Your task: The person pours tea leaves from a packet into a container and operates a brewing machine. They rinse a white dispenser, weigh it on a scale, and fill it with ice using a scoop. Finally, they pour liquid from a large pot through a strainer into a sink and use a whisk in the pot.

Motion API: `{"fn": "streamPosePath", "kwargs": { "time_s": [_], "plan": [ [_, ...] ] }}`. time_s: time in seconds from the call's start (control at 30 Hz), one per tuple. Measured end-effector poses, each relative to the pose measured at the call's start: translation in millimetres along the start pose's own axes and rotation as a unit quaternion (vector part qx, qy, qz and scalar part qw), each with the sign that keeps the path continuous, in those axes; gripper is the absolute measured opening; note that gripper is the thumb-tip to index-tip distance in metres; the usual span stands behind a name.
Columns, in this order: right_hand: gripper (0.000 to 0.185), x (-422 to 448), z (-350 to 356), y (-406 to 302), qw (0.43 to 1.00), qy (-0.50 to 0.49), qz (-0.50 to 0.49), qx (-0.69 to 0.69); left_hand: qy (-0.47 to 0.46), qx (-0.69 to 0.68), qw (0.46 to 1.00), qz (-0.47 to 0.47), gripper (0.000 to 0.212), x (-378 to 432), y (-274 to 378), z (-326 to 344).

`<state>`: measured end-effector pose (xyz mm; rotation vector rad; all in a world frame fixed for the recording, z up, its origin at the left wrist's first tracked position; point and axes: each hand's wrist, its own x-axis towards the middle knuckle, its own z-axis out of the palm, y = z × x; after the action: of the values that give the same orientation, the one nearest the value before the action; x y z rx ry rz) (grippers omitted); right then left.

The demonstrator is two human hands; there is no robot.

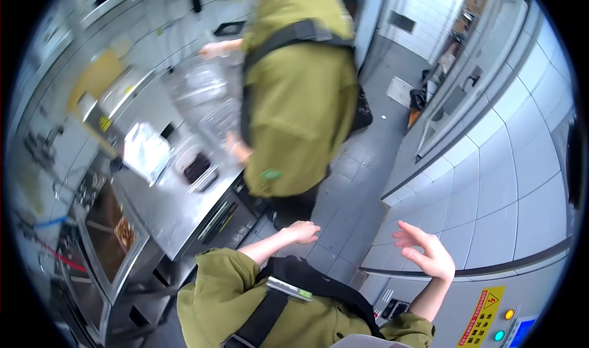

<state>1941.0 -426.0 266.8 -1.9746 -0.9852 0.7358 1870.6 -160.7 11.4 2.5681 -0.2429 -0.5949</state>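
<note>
My left hand (pixel 302 232) hangs in front of my apron (pixel 317 279) with its fingers loosely curled together, and no object shows in it. My right hand (pixel 425 252) is raised near the white tiled wall (pixel 492 228), fingers spread and holding nothing. Ahead of me a co-worker (pixel 299 95) in an olive shirt with black straps stands at the steel counter (pixel 170 214). The co-worker's hands are on or beside clear plastic containers (pixel 207 88), blurred by motion. A clear container with dark contents (pixel 197 167) rests on the counter next to a crumpled silvery-white bag (pixel 147 152).
Left of me is a steel sink-like basin (pixel 108 237) with brownish contents. A grey cabinet with a yellow electrical warning label (pixel 481 316) and lit buttons is at lower right. The grey tiled aisle (pixel 354 173) runs past the co-worker towards a grey-framed door (pixel 464 86).
</note>
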Motion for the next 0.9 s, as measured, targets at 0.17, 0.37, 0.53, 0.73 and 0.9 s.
{"fn": "streamPosePath", "kwargs": {
  "time_s": [0.17,0.37,0.53,0.73,0.9],
  "plan": [
    [0.049,55.3,-99.8,72.4,0.994,-0.063,-0.044,0.071,-0.035,-0.006,0.997,0.064,0.036,116.6,19.4,-28.6],
    [0.047,165.4,-204.2,142.3,0.986,-0.127,-0.100,0.050,0.042,-0.085,0.995,-0.031,0.038,243.1,31.0,-90.1],
    [0.044,284.3,-262.8,165.5,0.962,-0.222,-0.142,0.071,0.196,-0.284,0.937,-0.061,0.035,298.1,-5.8,-150.1],
    [0.043,433.4,-281.6,222.7,0.944,-0.314,-0.105,0.001,0.456,-0.687,0.551,-0.129,0.014,385.7,-117.7,-249.3],
    [0.042,584.1,-331.7,227.7,0.922,-0.343,-0.091,-0.152,0.513,-0.712,0.445,-0.179,0.014,452.9,-235.9,-334.5]
  ]
}}
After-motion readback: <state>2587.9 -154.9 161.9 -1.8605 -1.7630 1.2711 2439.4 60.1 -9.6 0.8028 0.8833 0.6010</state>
